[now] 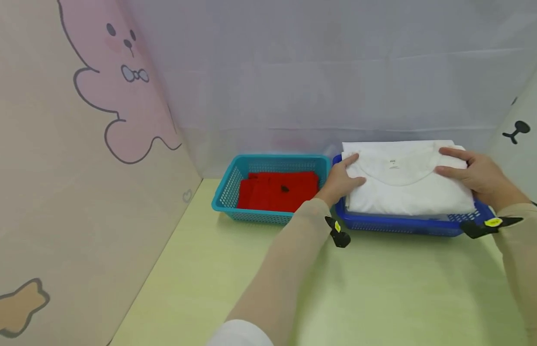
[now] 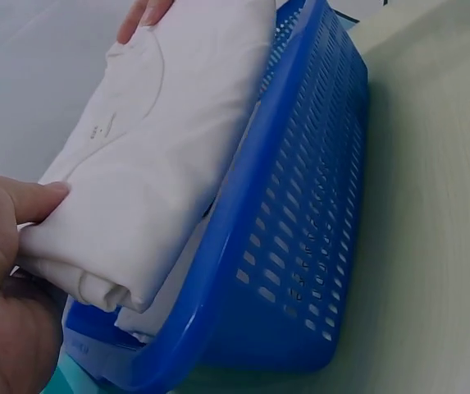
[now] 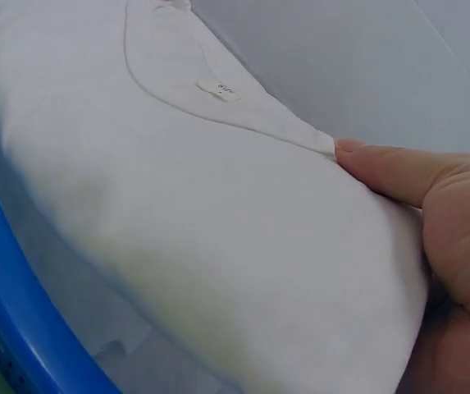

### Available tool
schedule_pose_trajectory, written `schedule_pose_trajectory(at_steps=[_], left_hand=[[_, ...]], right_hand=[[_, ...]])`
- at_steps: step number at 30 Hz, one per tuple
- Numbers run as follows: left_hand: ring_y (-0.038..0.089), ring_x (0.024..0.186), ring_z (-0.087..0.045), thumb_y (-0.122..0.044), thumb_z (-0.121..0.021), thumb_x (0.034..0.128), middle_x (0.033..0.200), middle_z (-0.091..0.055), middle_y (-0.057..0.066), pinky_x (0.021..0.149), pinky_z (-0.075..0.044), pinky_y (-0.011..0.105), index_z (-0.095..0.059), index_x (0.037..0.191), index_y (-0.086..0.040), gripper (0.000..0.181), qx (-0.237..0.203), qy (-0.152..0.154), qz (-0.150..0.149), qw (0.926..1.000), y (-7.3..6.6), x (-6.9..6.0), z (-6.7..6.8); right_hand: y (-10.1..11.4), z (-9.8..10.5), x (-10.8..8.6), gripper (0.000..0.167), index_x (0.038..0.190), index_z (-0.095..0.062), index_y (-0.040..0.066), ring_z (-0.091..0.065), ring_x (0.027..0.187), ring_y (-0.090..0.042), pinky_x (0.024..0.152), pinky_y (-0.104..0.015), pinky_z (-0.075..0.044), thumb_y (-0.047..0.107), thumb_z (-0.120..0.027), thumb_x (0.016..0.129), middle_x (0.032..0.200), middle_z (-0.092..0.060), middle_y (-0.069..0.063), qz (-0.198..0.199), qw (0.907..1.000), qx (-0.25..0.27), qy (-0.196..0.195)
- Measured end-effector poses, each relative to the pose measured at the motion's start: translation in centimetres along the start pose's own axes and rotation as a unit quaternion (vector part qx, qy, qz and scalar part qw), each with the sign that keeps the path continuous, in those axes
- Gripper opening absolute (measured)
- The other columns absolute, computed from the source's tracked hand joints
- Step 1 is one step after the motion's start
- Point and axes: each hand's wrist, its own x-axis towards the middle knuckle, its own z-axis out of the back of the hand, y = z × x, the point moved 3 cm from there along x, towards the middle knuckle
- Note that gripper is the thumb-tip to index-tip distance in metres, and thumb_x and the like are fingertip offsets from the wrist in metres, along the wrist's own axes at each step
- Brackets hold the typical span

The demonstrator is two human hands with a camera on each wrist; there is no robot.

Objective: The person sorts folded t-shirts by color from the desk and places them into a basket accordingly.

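A folded white T-shirt [image 1: 402,197], its neckline and label facing up, lies at the top of the blue basket [image 1: 393,224]. My left hand [image 1: 339,181] grips its left edge; the left wrist view shows the thumb [image 2: 44,199] on top and the other fingers mostly hidden below. At the opposite edge my right hand [image 1: 484,177] holds the shirt, thumb [image 3: 382,167] on top and the rest of the fingers underneath. More white cloth [image 2: 162,308] shows in the basket beneath the shirt.
Left of the blue basket stands a teal basket [image 1: 251,216] with folded red cloth [image 1: 274,194] in it, bearing a small dark mark. Both baskets stand on a pale green table [image 1: 380,283] against a whitish back wall [image 1: 320,86]. A cartoon-printed panel [image 1: 78,216] borders the left side.
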Motion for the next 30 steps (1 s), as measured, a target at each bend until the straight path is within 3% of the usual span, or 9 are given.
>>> schedule_pose_trajectory(at_steps=[3, 5, 8, 9, 13, 18, 24, 26, 30], left_hand=[[0.008, 0.135, -0.035, -0.014, -0.075, 0.0847, 0.147, -0.038, -0.016, 0.073, -0.053, 0.023, -0.045, 0.143, -0.035, 0.069, 0.003, -0.001, 0.007, 1.0000, 0.6, -0.2, -0.3], [0.009, 0.135, -0.036, -0.015, -0.075, 0.0844, 0.147, -0.039, -0.016, 0.072, -0.053, 0.023, -0.045, 0.143, -0.035, 0.069, 0.014, -0.004, 0.015, 0.9998, 0.9, -0.2, -0.4], [0.010, 0.133, -0.039, -0.016, -0.076, 0.0837, 0.146, -0.041, -0.016, 0.076, -0.053, 0.024, -0.046, 0.143, -0.034, 0.069, 0.045, -0.006, 0.027, 0.9986, 1.3, -0.3, -0.7], [0.010, 0.132, -0.041, -0.017, -0.076, 0.0837, 0.145, -0.041, -0.016, 0.079, -0.053, 0.025, -0.046, 0.143, -0.034, 0.069, 0.058, -0.006, 0.032, 0.9978, 1.4, -0.3, -0.8], [0.011, 0.133, -0.041, -0.024, -0.075, 0.0848, 0.146, -0.042, -0.013, 0.092, -0.049, 0.030, -0.044, 0.145, -0.029, 0.068, 0.102, -0.007, 0.055, 0.9933, 1.6, -0.5, -0.9], [0.015, 0.130, -0.046, -0.026, -0.071, 0.0877, 0.146, -0.044, -0.005, 0.096, -0.047, 0.034, -0.043, 0.146, -0.019, 0.065, 0.117, -0.027, 0.068, 0.9904, 1.6, -0.5, -0.4], [0.016, 0.113, -0.056, -0.027, -0.068, 0.0903, 0.141, -0.049, -0.002, 0.085, -0.052, 0.028, -0.050, 0.141, -0.017, 0.055, 0.168, -0.028, 0.030, 0.9849, 1.0, -1.9, 1.8], [0.015, 0.107, -0.058, -0.029, -0.067, 0.0912, 0.142, -0.048, -0.001, 0.080, -0.053, 0.025, -0.049, 0.141, -0.017, 0.055, 0.185, -0.015, 0.010, 0.9825, 0.6, -3.0, 3.1], [0.015, 0.115, -0.054, -0.031, -0.065, 0.0922, 0.143, -0.046, 0.002, 0.084, -0.052, 0.028, -0.046, 0.143, -0.017, 0.056, 0.224, 0.008, -0.032, 0.9740, 0.2, -5.8, 6.4]], right_hand=[[-0.6, -0.4, 0.2, 0.088, 0.154, -0.024, 0.024, -0.029, 0.130, -0.044, 0.078, -0.028, -0.052, 0.056, -0.066, 0.083, 0.158, 0.010, -0.017, 0.005, 0.9997, -0.024, 0.006], [-1.0, -0.8, 0.4, 0.089, 0.154, -0.023, 0.020, -0.013, 0.139, -0.048, 0.092, -0.042, -0.047, 0.054, -0.066, 0.084, 0.158, 0.011, -0.016, 0.009, 0.9995, -0.025, 0.016], [-1.5, -1.3, 0.4, 0.091, 0.154, -0.021, 0.015, 0.002, 0.141, -0.048, 0.104, -0.063, -0.025, 0.053, -0.066, 0.085, 0.157, 0.013, -0.017, 0.011, 0.9993, -0.026, 0.024], [-1.7, -1.5, 0.4, 0.092, 0.154, -0.021, 0.014, 0.003, 0.141, -0.049, 0.105, -0.065, -0.021, 0.054, -0.067, 0.084, 0.157, 0.012, -0.019, 0.010, 0.9993, -0.026, 0.024], [-2.2, -2.2, 0.6, 0.098, 0.153, -0.021, 0.011, 0.000, 0.139, -0.053, 0.104, -0.070, -0.011, 0.059, -0.067, 0.081, 0.155, 0.007, -0.027, -0.003, 0.9989, -0.044, 0.015], [-1.9, -2.7, 0.3, 0.099, 0.152, -0.021, 0.006, -0.007, 0.135, -0.059, 0.101, -0.072, -0.014, 0.066, -0.059, 0.083, 0.151, -0.002, -0.037, -0.012, 0.9961, -0.087, 0.008], [-1.4, -2.3, -1.7, 0.086, 0.147, -0.025, -0.006, -0.025, 0.124, -0.062, 0.093, -0.073, -0.027, 0.059, -0.044, 0.094, 0.140, -0.024, -0.045, 0.016, 0.9838, -0.178, -0.009], [-1.2, -2.1, -2.6, 0.083, 0.146, -0.028, -0.007, -0.030, 0.120, -0.062, 0.090, -0.072, -0.031, 0.058, -0.042, 0.095, 0.136, -0.028, -0.046, 0.022, 0.9806, -0.193, -0.028], [0.0, -2.1, -4.9, 0.077, 0.145, -0.033, -0.004, -0.035, 0.115, -0.060, 0.085, -0.073, -0.033, 0.054, -0.045, 0.096, 0.133, -0.035, -0.044, 0.055, 0.9734, -0.213, -0.065]])
